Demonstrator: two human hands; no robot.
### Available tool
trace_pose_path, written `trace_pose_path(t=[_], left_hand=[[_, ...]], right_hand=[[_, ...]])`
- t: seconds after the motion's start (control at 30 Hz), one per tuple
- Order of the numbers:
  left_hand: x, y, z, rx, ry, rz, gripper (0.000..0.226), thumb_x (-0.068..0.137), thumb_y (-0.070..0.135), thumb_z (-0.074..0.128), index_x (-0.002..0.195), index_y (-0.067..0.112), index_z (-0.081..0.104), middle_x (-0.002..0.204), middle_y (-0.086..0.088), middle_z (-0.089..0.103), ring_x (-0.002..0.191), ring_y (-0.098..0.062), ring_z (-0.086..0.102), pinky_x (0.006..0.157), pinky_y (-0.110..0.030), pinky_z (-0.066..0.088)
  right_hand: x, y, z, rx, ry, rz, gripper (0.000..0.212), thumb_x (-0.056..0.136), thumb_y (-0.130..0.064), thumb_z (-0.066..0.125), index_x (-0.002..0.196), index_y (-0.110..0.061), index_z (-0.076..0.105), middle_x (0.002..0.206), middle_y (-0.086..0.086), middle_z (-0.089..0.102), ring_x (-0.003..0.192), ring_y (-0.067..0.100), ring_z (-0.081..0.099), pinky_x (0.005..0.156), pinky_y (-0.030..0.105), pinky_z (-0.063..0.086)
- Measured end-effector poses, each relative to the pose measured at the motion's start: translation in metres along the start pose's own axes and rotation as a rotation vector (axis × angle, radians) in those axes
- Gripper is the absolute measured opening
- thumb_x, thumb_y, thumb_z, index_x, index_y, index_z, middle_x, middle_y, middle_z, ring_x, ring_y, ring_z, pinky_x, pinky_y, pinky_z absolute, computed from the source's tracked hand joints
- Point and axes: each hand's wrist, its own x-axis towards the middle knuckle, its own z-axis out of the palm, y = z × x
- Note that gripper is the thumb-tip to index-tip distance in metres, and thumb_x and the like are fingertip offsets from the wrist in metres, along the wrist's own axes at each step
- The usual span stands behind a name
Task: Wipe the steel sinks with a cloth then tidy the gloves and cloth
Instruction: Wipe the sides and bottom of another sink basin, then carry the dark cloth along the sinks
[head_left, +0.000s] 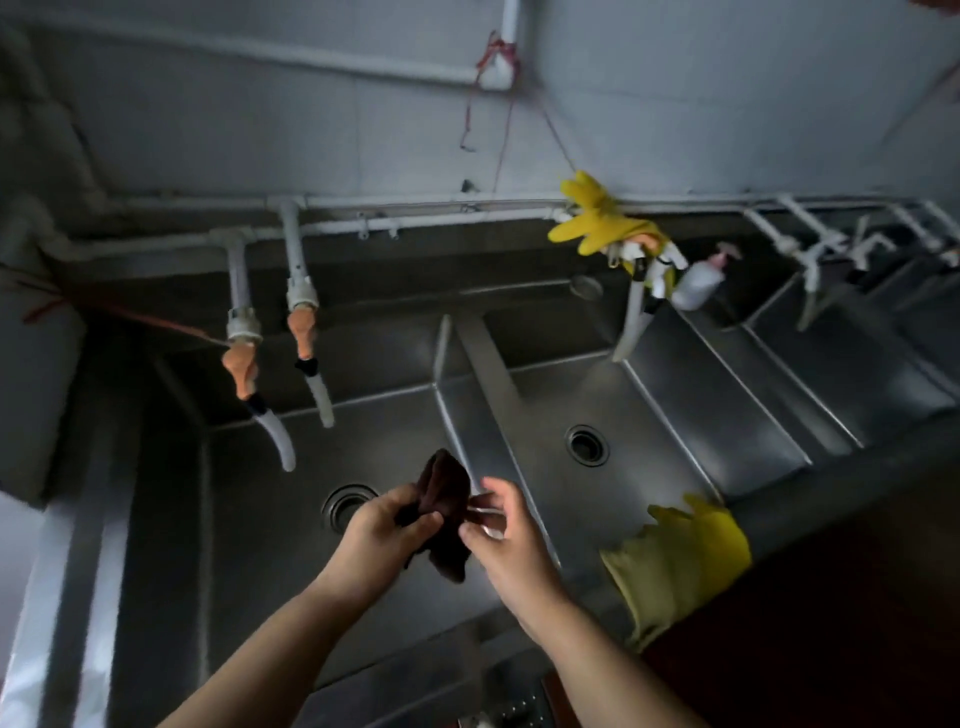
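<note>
A dark brown cloth hangs bunched above the left steel sink, near its drain. My left hand grips the cloth's left side. My right hand pinches its right edge between thumb and fingers. One yellow glove lies draped over the front rim of the middle sink. A second yellow glove hangs over the tap pipes at the back wall.
Two taps with orange handles and white hoses hang over the left sink. A white pump bottle stands on the back ledge. More sinks and taps run to the right. Red string dangles from a wall pipe.
</note>
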Motion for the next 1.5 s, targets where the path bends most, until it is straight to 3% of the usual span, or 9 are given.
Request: trace_pose_path(t=[0.17,0.37,0.5,0.63,0.83,1.07,1.2,1.3,1.5], left_hand=[[0.012,0.028,0.051,0.015,-0.171,0.037,0.021,0.091,-0.001,0.054,0.082,0.014,0.064,0.058,0.004,0.060,0.054,-0.004,0.052,0.049,-0.013,0.039],[0.027,0.059,0.139,0.058,-0.413,0.072,0.010,0.093,-0.001,0.051,0.093,-0.002,0.061,0.062,-0.002,0.057,0.055,-0.009,0.050,0.050,-0.015,0.038],[0.044,0.073,0.225,0.098,-0.421,0.033,0.012,0.095,0.008,0.052,0.096,-0.001,0.060,0.067,-0.015,0.056,0.056,-0.021,0.050,0.050,-0.026,0.037],[0.064,0.082,0.328,0.267,-0.385,0.053,0.019,0.093,0.014,0.056,0.089,-0.003,0.063,0.065,-0.018,0.061,0.055,-0.023,0.055,0.055,-0.034,0.043],[0.083,0.102,0.476,0.211,-0.465,0.079,0.014,0.081,0.006,0.071,0.088,-0.001,0.062,0.070,-0.020,0.064,0.060,-0.026,0.059,0.059,-0.036,0.047],[0.115,0.113,0.603,0.384,-0.482,0.155,0.022,0.077,0.002,0.073,0.095,0.008,0.061,0.084,-0.013,0.067,0.076,-0.024,0.064,0.072,-0.038,0.052],[0.154,0.120,0.656,0.284,-0.495,0.095,0.010,0.080,0.010,0.073,0.087,0.009,0.066,0.071,-0.005,0.071,0.064,-0.016,0.068,0.056,-0.027,0.054],[0.187,0.129,0.702,0.134,-0.519,0.025,0.009,0.079,0.011,0.073,0.087,0.009,0.069,0.076,-0.006,0.074,0.070,-0.021,0.071,0.061,-0.028,0.055],[0.263,0.169,0.804,-0.139,-0.610,-0.064,0.016,0.083,0.002,0.064,0.097,-0.002,0.068,0.086,-0.013,0.074,0.077,-0.022,0.070,0.062,-0.022,0.055]], right_hand=[[0.006,0.000,-0.075,0.172,0.005,0.035,0.044,0.087,-0.002,0.054,0.117,-0.034,0.049,0.123,-0.018,0.051,0.112,-0.009,0.047,0.081,0.006,0.040],[0.002,0.005,-0.180,0.327,0.077,0.099,0.026,0.088,-0.014,0.058,0.104,0.007,0.062,0.099,0.011,0.064,0.093,0.018,0.059,0.085,0.028,0.044],[-0.015,0.024,-0.268,0.267,0.186,0.006,0.012,0.088,-0.007,0.060,0.078,-0.014,0.064,0.074,-0.004,0.064,0.073,0.007,0.058,0.070,0.018,0.045],[-0.027,0.046,-0.368,0.137,0.257,-0.077,0.006,0.091,-0.014,0.059,0.092,-0.019,0.059,0.093,0.003,0.063,0.087,0.012,0.058,0.081,0.031,0.049],[-0.035,0.077,-0.510,-0.027,0.405,-0.138,0.006,0.094,-0.021,0.053,0.097,-0.021,0.059,0.080,-0.015,0.056,0.077,-0.003,0.053,0.075,0.018,0.043],[-0.034,0.108,-0.625,-0.013,0.621,-0.063,0.022,0.096,-0.024,0.049,0.107,-0.010,0.061,0.094,-0.001,0.064,0.090,0.010,0.060,0.081,0.026,0.049],[-0.028,0.128,-0.680,-0.020,0.734,-0.076,0.012,0.096,-0.022,0.049,0.090,-0.021,0.059,0.079,-0.008,0.060,0.073,-0.005,0.056,0.066,0.013,0.044],[-0.017,0.135,-0.727,-0.030,0.792,-0.031,0.013,0.096,-0.025,0.048,0.089,-0.025,0.059,0.079,-0.010,0.059,0.074,-0.005,0.056,0.067,0.011,0.043],[0.026,0.128,-0.829,-0.016,0.864,0.033,0.018,0.097,-0.024,0.046,0.084,-0.019,0.057,0.077,0.003,0.058,0.068,0.007,0.054,0.064,0.028,0.044]])
